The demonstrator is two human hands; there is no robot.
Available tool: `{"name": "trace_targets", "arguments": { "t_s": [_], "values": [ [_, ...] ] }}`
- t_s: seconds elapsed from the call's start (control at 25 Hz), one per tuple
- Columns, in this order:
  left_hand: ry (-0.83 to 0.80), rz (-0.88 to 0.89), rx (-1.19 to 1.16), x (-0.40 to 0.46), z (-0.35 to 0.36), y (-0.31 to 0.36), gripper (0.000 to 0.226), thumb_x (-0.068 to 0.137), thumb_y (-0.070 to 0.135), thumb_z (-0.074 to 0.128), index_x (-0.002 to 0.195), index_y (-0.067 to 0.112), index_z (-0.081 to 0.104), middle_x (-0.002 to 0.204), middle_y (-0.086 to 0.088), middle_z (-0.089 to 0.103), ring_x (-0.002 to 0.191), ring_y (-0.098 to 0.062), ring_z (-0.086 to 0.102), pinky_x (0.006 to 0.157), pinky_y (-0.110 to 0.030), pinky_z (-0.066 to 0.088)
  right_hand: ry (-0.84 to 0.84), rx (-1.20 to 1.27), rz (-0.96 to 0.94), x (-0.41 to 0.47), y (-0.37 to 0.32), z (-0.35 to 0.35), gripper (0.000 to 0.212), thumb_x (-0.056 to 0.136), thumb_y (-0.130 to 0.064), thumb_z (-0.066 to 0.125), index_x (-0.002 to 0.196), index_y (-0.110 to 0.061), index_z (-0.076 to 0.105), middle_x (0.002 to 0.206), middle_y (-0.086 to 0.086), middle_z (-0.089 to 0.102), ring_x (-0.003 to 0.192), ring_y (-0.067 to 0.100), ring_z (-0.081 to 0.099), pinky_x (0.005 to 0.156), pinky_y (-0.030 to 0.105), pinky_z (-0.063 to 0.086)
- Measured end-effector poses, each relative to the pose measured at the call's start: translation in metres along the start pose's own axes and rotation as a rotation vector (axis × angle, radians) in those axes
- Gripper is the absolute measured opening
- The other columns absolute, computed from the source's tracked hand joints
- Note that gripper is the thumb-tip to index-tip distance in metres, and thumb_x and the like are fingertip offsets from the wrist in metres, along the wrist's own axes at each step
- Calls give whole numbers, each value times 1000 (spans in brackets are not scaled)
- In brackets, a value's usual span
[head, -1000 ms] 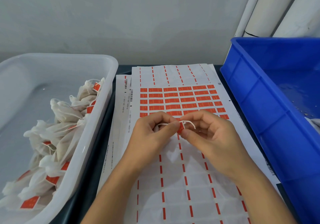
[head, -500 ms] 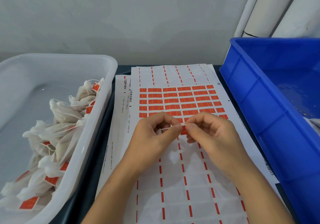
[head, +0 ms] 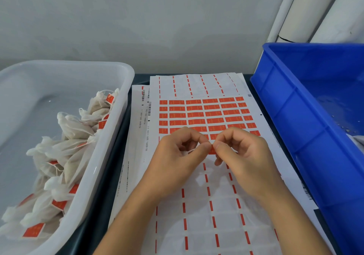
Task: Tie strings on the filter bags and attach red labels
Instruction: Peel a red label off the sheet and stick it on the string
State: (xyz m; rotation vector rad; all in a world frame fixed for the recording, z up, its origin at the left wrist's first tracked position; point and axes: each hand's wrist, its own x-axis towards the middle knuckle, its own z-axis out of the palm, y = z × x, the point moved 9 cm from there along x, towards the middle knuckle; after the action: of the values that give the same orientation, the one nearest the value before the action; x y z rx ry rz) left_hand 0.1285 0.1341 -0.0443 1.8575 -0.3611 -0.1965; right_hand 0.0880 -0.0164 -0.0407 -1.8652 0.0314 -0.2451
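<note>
My left hand and my right hand meet over the label sheet. Between their thumbs and forefingers they pinch a small red label, folded around a thin white string. The string runs left under my left fingers; the bag it belongs to is hidden beneath my hands. Rows of unpeeled red labels lie just beyond my fingers. Several tied filter bags with red labels lie piled in the white tub at the left.
A blue crate stands at the right, close to my right forearm. The peeled part of the sheet lies under my wrists. A grey wall and white pipes stand behind the dark table.
The loose loop of string seen above my fingers a second ago is gone. My fingertips have drawn together and press the red label shut around the string.
</note>
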Motion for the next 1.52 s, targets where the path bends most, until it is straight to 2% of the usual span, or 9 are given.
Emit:
{"name": "trace_targets", "arguments": {
  "t_s": [0.24,0.48,0.64,0.92,1.16,1.52],
  "values": [
    [-12,10,15,0,-1,1,11,96,28,70,86,28,76,82,11,69,83,-12,63,74,-18,51,-27,4,7,-1,-1,4,17,96,-13,69,87,-28,69,83,-8,72,84,15,70,74,19,59],
    [-21,-19,-6,1,1,-2,11,95,26,72,85,27,77,77,13,67,73,-5,58,67,-17,46,-33,-31,16,-1,-1,5,18,98,-16,67,85,-28,68,78,-11,70,79,10,69,68,12,55],
    [2,-34,-22,2,-1,-5,11,94,22,72,84,25,76,72,14,66,68,-5,58,62,-16,45,-71,24,57,0,4,8,16,98,-13,67,88,-25,69,80,-10,70,78,12,69,68,20,58],
    [-15,-44,-15,2,0,-7,13,93,20,71,81,25,74,79,12,70,79,-5,65,68,-13,48,-58,-56,20,-1,2,6,20,97,-10,66,83,-24,65,74,-8,66,76,13,67,70,13,55],
    [-36,-30,8,2,3,-5,7,93,26,73,87,25,75,83,10,71,85,-9,66,74,-10,50,-36,33,69,0,6,3,21,99,-16,65,83,-29,67,77,-7,69,70,15,69,68,19,58],
    [-67,-37,39,3,6,-7,11,95,24,71,84,22,73,79,9,69,79,-7,64,70,-8,48,-27,46,73,0,4,3,15,98,-18,66,86,-27,68,79,-8,71,72,14,69,67,19,59]
  ]
}}
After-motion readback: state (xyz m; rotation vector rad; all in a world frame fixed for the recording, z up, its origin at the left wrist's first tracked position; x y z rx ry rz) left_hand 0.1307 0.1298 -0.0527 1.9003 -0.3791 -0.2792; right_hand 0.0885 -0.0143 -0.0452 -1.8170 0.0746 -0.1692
